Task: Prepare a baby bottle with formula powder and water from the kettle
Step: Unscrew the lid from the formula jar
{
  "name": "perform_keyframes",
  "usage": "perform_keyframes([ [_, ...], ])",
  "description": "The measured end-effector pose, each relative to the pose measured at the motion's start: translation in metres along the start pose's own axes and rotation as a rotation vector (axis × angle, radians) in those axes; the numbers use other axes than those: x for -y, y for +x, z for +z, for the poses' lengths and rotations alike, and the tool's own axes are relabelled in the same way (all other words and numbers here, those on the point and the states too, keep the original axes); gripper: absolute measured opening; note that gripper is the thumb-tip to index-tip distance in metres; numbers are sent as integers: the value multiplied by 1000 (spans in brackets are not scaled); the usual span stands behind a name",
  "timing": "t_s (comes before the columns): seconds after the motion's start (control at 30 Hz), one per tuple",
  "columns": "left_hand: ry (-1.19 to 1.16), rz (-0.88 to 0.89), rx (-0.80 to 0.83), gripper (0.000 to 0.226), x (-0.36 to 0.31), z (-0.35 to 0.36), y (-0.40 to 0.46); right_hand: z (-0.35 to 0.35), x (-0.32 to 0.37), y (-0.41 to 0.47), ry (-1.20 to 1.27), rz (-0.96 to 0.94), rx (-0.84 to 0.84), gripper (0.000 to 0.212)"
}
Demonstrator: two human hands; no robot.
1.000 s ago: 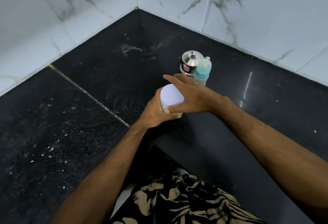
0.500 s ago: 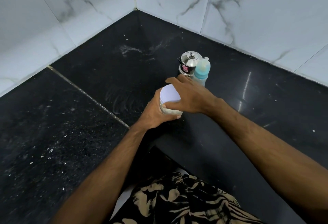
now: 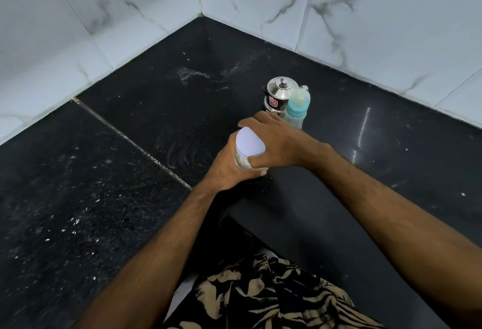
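A clear formula jar [image 3: 243, 163] with a pale lilac lid [image 3: 249, 143] stands near the front edge of the black counter. My left hand [image 3: 229, 169] wraps its body from the left. My right hand [image 3: 279, 146] lies over the lid, fingers and thumb clamped on its rim. Behind them, a small steel kettle [image 3: 279, 93] with a red label stands next to a baby bottle [image 3: 297, 107] with a blue collar and clear cap. White powder shows through the jar's wall.
The black granite counter [image 3: 130, 146] fills a corner between white marble-tiled walls [image 3: 391, 23]. A seam runs diagonally across the counter on the left. The counter's front edge [image 3: 300, 224] lies just below the hands, with patterned shorts under it.
My right hand has turned on the lid, the fingers curling tighter around its rim. The jar stays in place in my left hand.
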State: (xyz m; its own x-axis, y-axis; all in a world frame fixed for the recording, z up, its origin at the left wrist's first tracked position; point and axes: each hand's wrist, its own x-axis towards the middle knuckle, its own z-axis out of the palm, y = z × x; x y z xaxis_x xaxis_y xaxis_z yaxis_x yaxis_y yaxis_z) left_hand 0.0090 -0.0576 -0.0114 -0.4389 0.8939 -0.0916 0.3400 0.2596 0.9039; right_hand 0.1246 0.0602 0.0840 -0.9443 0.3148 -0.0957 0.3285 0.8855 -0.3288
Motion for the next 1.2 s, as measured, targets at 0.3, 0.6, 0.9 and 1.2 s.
perform_keyframes([
  [0.3,3,38,20,101,-3,-1,-2,-9,-7,-5,155,-50,34,79],
  [0.6,-40,141,72,97,0,-6,3,-3,-28,-42,588,45,-276,70],
  [0.9,45,145,161,103,0,-20,8,76,-26,-94,807,203,-312,68],
  [1.2,53,76,184,106,-1,-21,6,126,-26,-111,665,226,-327,65],
])
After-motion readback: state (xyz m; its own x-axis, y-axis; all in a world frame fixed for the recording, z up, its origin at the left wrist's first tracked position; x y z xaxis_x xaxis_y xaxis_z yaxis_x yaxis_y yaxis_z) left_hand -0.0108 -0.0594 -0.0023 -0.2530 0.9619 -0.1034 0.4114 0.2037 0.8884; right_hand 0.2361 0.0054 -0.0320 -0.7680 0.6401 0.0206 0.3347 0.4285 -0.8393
